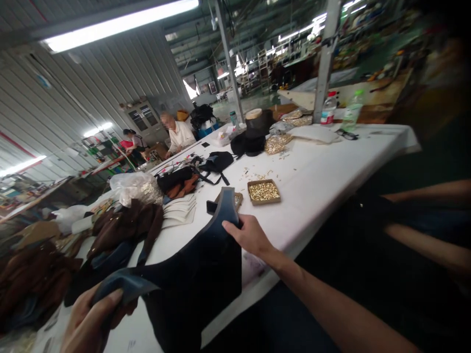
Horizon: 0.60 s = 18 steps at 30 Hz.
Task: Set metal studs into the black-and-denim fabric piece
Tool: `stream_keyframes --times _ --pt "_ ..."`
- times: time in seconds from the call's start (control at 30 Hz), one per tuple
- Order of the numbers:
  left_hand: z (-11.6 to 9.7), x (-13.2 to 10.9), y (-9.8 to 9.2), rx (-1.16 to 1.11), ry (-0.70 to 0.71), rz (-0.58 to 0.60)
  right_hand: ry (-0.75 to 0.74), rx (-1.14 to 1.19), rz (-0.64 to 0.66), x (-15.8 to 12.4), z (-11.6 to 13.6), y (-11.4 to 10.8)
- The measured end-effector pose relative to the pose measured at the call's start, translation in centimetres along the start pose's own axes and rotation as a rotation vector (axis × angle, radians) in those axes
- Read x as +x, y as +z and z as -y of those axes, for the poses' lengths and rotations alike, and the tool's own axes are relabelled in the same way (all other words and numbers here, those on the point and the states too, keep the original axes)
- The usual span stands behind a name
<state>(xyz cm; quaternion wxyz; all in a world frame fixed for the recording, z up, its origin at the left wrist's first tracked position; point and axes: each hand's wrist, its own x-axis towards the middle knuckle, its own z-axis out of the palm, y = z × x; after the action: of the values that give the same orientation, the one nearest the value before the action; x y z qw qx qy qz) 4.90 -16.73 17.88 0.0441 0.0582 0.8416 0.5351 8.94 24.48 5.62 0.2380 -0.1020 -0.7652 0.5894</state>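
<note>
A large piece of dark blue-black material (198,274) lies stretched over the near edge of the white table (316,176). My left hand (91,318) is closed on its lower left corner, thumb on top. My right hand (246,235) pinches its upper right edge, just below a narrow tongue of the piece that sticks up. Both hands hold the same piece.
A small cardboard tray of gold studs (264,191) sits just past my right hand, with loose studs scattered beyond. Brown and dark cut pieces (121,230) pile at left beside stacked white sheets (180,208). Bottles (328,109) stand at the far end. Two other people (180,133) sit beyond.
</note>
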Motion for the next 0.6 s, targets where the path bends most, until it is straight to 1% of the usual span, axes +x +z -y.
stream_keyframes --times 0.03,0.07,0.1,0.17,0.23,0.27,0.33,0.4,0.43,0.5,0.6 --pt "0.3 -0.3 -0.1 0.001 0.006 -0.007 -0.022 -0.005 -0.041 -0.1 0.8 -0.2" --pt "0.6 -0.7 0.0 0.023 0.009 0.013 -0.045 -0.024 -0.053 -0.3 1.5 -0.5" --pt "1.0 -1.1 0.4 0.066 0.005 0.06 -0.065 -0.056 -0.045 -0.5 2.1 -0.8" --pt "2.0 -1.7 1.7 0.173 -0.017 0.168 -0.087 -0.137 -0.003 -1.0 3.1 -1.4" --pt "3.1 -2.1 3.3 0.254 -0.069 0.219 -0.11 -0.207 0.005 -1.4 3.7 -1.8" --pt "3.6 -2.2 4.0 0.269 -0.095 0.219 -0.141 -0.223 -0.018 -1.6 3.9 -1.8" --pt "4.7 -2.3 5.0 0.249 -0.122 0.205 -0.256 -0.228 -0.092 -1.8 4.5 -1.9" --pt "5.5 -2.2 5.2 0.206 -0.115 0.204 -0.383 -0.222 -0.146 -1.5 5.1 -1.8" --pt "5.7 -2.3 5.1 0.188 -0.105 0.198 -0.414 -0.217 -0.144 -1.2 5.5 -1.7" --pt "6.1 -2.5 4.6 0.162 -0.093 0.184 -0.392 -0.203 -0.095 -0.3 5.9 -1.5" --pt "6.3 -3.4 3.9 0.133 -0.109 0.179 -0.247 -0.165 0.021 0.6 5.9 -0.6"
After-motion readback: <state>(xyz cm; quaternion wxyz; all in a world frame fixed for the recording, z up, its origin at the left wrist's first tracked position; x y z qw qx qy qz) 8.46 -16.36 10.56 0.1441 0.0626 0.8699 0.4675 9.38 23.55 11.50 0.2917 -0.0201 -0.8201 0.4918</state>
